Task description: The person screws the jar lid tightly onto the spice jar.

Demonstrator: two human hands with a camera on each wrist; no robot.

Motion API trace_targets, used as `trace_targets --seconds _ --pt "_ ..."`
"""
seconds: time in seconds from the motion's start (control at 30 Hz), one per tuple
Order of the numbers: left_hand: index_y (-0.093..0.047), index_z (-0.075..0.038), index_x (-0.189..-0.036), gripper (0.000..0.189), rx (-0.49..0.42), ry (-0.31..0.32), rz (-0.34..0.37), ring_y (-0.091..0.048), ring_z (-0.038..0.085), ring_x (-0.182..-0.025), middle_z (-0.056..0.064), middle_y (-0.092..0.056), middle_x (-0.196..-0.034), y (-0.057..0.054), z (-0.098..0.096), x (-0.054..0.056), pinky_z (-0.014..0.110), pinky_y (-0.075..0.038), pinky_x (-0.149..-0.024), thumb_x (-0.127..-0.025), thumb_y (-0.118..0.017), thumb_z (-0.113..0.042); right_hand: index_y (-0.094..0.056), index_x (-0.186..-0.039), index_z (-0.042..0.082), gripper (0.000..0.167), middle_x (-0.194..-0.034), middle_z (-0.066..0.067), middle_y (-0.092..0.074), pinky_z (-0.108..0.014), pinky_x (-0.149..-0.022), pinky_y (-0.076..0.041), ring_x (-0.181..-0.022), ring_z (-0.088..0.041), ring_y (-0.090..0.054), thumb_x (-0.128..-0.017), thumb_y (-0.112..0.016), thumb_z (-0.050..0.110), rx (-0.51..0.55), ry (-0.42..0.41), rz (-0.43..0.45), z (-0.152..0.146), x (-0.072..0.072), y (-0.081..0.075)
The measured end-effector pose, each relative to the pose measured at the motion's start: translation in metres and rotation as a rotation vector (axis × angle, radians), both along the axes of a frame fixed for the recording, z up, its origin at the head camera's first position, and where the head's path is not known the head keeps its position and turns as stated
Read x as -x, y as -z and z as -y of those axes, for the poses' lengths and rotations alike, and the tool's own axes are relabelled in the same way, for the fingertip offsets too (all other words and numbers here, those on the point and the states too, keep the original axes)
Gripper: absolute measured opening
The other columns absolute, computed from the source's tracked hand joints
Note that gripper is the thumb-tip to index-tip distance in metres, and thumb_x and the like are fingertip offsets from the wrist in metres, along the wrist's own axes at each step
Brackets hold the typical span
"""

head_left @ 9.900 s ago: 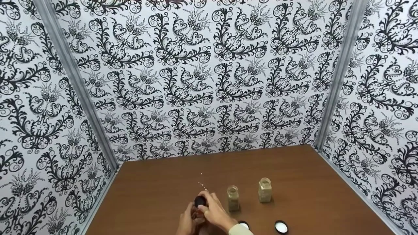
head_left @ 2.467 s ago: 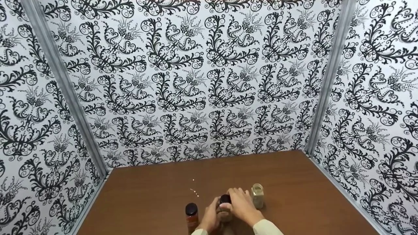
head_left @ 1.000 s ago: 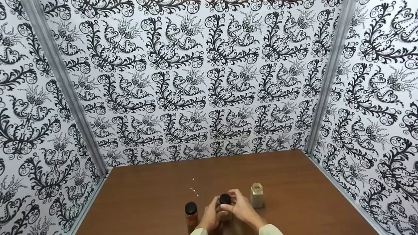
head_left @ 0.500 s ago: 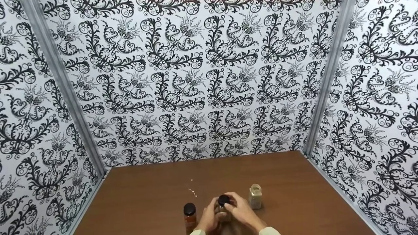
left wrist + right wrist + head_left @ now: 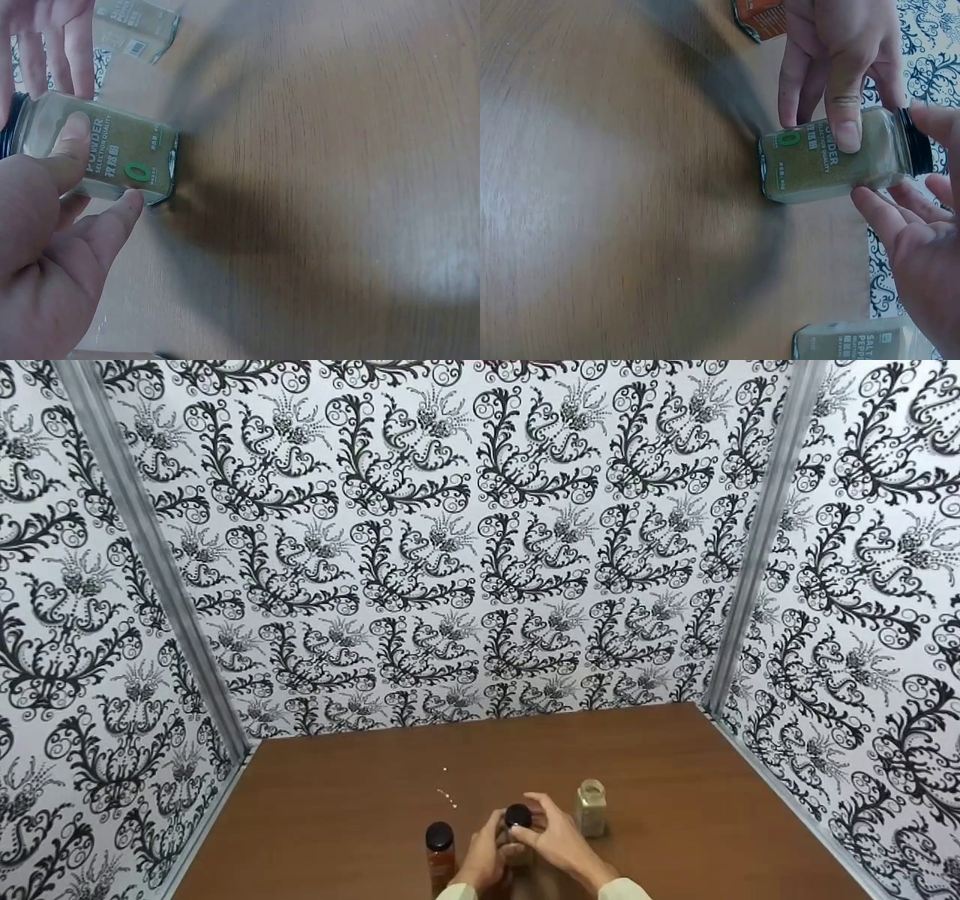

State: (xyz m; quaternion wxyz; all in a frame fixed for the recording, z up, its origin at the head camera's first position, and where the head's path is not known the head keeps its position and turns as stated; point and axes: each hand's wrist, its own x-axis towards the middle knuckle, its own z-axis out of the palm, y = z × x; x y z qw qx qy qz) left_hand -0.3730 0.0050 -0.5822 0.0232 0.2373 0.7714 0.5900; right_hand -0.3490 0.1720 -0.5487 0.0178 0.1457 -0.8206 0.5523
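A square glass spice jar of greenish-brown powder (image 5: 810, 169) stands on the table, its black lid (image 5: 517, 816) on the neck. My left hand (image 5: 484, 856) grips the jar's body, thumb across the label in the left wrist view. At the lid, my right hand (image 5: 561, 840) has its thumb and forefinger on the rim, with other fingers near the jar's shoulder. A second jar, labelled salt and pepper (image 5: 592, 810), stands uncapped to the right. Left of my hands is a capped jar with orange-red contents (image 5: 441, 855).
Several small white specks (image 5: 450, 797) lie on the brown table (image 5: 337, 795) beyond the hands. Patterned panels (image 5: 420, 585) enclose the back and both sides, joined by grey metal posts (image 5: 765, 540).
Earlier both hands held the orange-red jar; it now stands capped at left, and they hold the powder jar, which was uncapped then. Lately the right fingers have shifted slightly round its lid.
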Motion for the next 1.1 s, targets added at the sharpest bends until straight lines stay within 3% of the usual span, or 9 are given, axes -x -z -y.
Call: trace_targets --seconds 0.1,0.23,0.4,0.5,0.7,0.9,1.1 --pt "-0.052 -0.004 -0.131 0.050 0.082 -0.043 -0.041 -0.068 0.034 -0.112 0.022 -0.065 -0.131 -0.0012 0.0003 0.0003 0.042 -0.056 -0.093 -0.085 -0.072 -0.004 -0.044 -0.146 0.003 0.058 -0.140 -0.029 -0.054 -0.052 -0.100 -0.052 -0.126 -0.044 -0.058 -0.097 -0.065 0.024 -0.012 -0.012 0.019 0.0003 -0.0010 -0.0020" --pt "-0.054 -0.007 -0.129 0.049 0.165 -0.087 -0.100 -0.068 0.032 -0.112 0.019 -0.067 -0.130 -0.0001 0.0003 -0.0007 0.043 -0.055 -0.095 -0.084 -0.074 -0.009 -0.052 -0.140 0.005 0.045 -0.137 -0.028 -0.057 -0.051 -0.097 -0.053 -0.123 -0.043 -0.060 -0.098 -0.063 0.018 -0.033 -0.008 -0.022 0.0002 -0.0008 0.0003" --pt "-0.053 -0.003 -0.129 0.047 0.071 -0.043 -0.036 -0.069 0.032 -0.111 0.024 -0.063 -0.133 -0.0001 -0.0002 -0.0015 0.036 -0.057 -0.089 -0.085 -0.071 0.001 -0.055 -0.133 0.003 0.039 -0.131 -0.027 -0.061 -0.050 -0.093 -0.055 -0.120 -0.042 -0.063 -0.097 -0.064 0.015 -0.021 0.007 -0.035 0.0013 0.0010 0.0032" --pt "-0.054 -0.003 -0.129 0.046 0.054 -0.035 -0.025 -0.068 0.032 -0.110 0.025 -0.063 -0.133 -0.0004 -0.0007 -0.0009 0.038 -0.057 -0.089 -0.086 -0.070 0.003 -0.055 -0.130 0.003 0.038 -0.129 -0.025 -0.062 -0.048 -0.092 -0.056 -0.118 -0.041 -0.063 -0.096 -0.066 0.016 -0.003 0.017 -0.020 0.0022 0.0020 0.0031" --pt "-0.053 -0.002 -0.128 0.044 0.056 -0.029 -0.065 -0.069 0.032 -0.109 0.025 -0.064 -0.131 -0.0025 -0.0014 -0.0005 0.039 -0.058 -0.088 -0.087 -0.068 0.002 -0.052 -0.130 0.001 0.042 -0.129 -0.027 -0.061 -0.047 -0.091 -0.057 -0.118 -0.041 -0.064 -0.096 -0.067 0.021 -0.013 0.033 -0.011 0.0026 0.0022 0.0007" --pt "-0.051 0.001 -0.128 0.044 0.042 -0.008 -0.062 -0.068 0.033 -0.111 0.026 -0.064 -0.130 -0.0018 0.0002 0.0007 0.037 -0.058 -0.089 -0.087 -0.068 0.002 -0.039 -0.146 0.001 0.061 -0.140 -0.034 -0.051 -0.055 -0.097 -0.052 -0.125 -0.047 -0.057 -0.098 -0.064 0.029 -0.023 -0.009 0.022 0.0011 0.0012 -0.0014" --pt "-0.052 0.001 -0.127 0.043 0.094 -0.004 -0.151 -0.066 0.041 -0.115 0.027 -0.066 -0.127 -0.0014 0.0025 -0.0014 0.046 -0.057 -0.092 -0.087 -0.068 0.002 -0.045 -0.145 0.003 0.049 -0.139 -0.031 -0.053 -0.053 -0.096 -0.053 -0.124 -0.046 -0.058 -0.102 -0.058 0.022 -0.023 -0.026 -0.009 0.0010 0.0004 0.0016"
